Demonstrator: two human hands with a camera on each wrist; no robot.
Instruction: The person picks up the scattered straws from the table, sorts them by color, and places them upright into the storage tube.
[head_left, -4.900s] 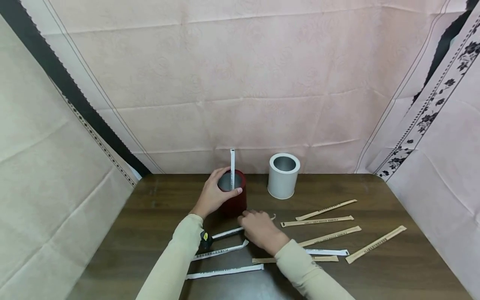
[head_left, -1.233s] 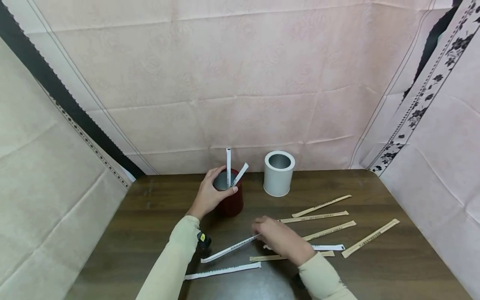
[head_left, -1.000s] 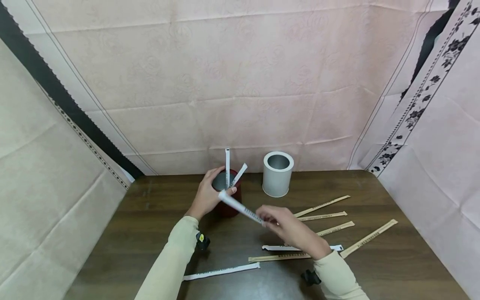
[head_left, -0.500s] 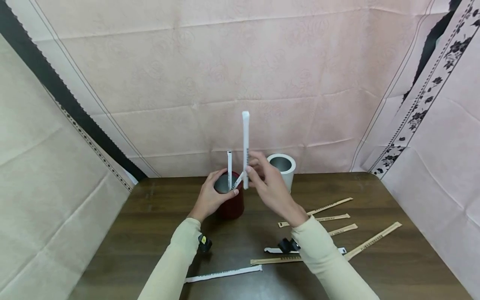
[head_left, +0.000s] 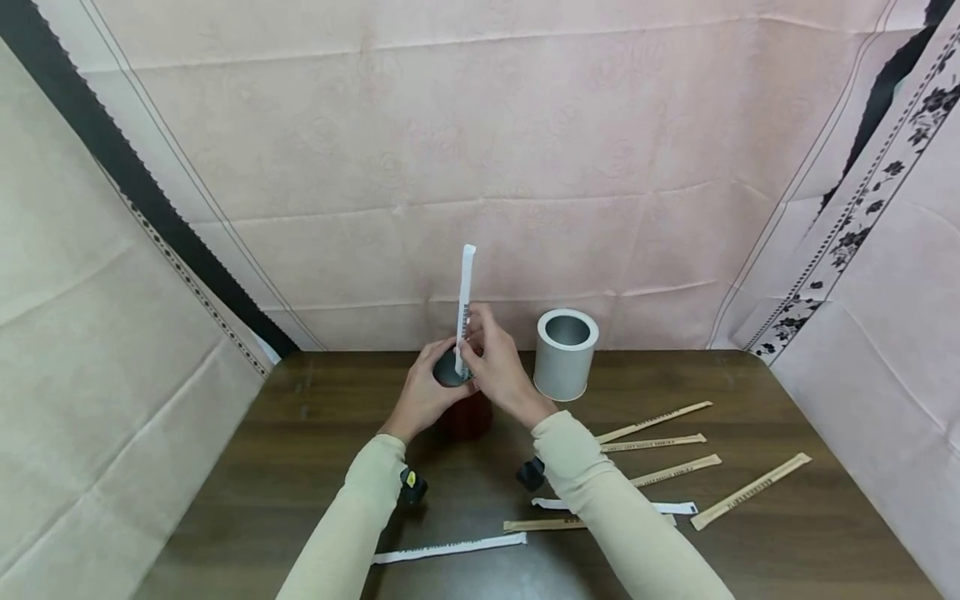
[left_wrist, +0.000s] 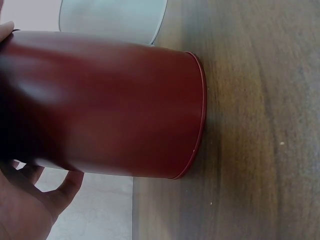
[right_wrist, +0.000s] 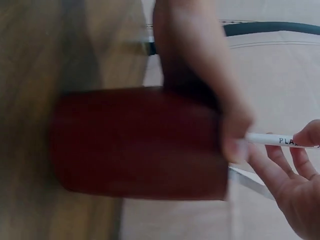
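My left hand (head_left: 422,398) grips the dark red canister (head_left: 467,419) from its left side near the rim, fingers behind and thumb in front. In the left wrist view the canister (left_wrist: 115,105) fills the left half. My right hand (head_left: 501,367) pinches a white paper-wrapped straw (head_left: 465,283), nearly upright, its lower end at the canister's mouth. Black print beginning "PLA" shows on this straw (right_wrist: 285,140) in the right wrist view. Another white strip (right_wrist: 255,184) shows beside the canister's rim there. My right hand hides part of the mouth in the head view.
A light grey canister (head_left: 564,367) stands to the right of the red one. White wrapped straws lie in front (head_left: 450,549) and partly under my right forearm. Several brown-paper straws (head_left: 750,492) are spread on the right of the wooden table (head_left: 795,550). Pale cloth (head_left: 480,150) hangs behind.
My right hand has picked a white straw off the table, turned it upright and brought it left over the red canister. A second straw went into the canister earlier. My left hand keeps its grip.
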